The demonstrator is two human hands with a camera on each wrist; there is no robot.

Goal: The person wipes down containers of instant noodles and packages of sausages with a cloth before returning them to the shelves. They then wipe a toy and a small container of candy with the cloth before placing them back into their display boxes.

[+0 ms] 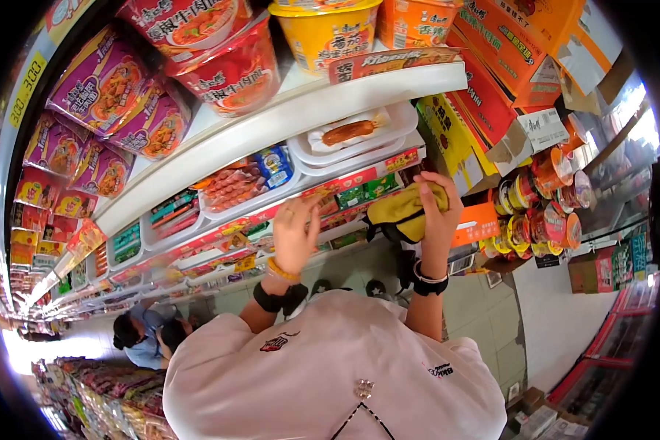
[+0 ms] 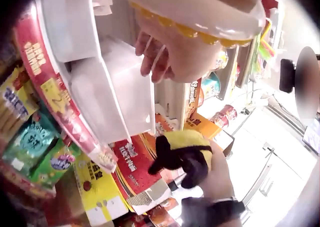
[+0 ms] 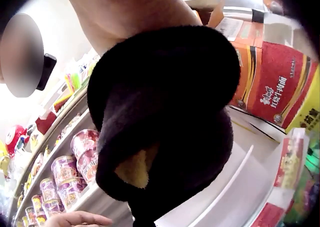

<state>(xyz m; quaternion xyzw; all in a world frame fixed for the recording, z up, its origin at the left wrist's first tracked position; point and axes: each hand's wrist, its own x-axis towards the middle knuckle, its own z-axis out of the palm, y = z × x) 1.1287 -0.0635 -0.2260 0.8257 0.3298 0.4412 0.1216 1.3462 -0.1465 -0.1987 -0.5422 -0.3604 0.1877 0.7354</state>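
Observation:
A yellow and black cloth (image 1: 396, 216), soft and bunched, is held by my right hand (image 1: 440, 213) in front of the lower shelf. Its black fuzzy side (image 3: 170, 102) fills much of the right wrist view, with a bit of yellow in a fold. My left hand (image 1: 293, 233) is empty, its fingers loosely bent, beside the red price strip along the shelf edge. Above the hands, a white tray (image 1: 330, 155) bears one wrapped sausage (image 1: 348, 132). Left of it, another tray holds packs of reddish sausages (image 1: 231, 187) and a blue packet (image 1: 273, 166).
Noodle tubs (image 1: 227, 70) and purple noodle packs (image 1: 110, 84) crowd the upper shelf. Orange and red cartons (image 1: 502, 95) and a yellow box (image 1: 451, 139) are stacked at right, beside cup noodles (image 1: 543, 220). A person in blue (image 1: 143, 341) is down the aisle at left.

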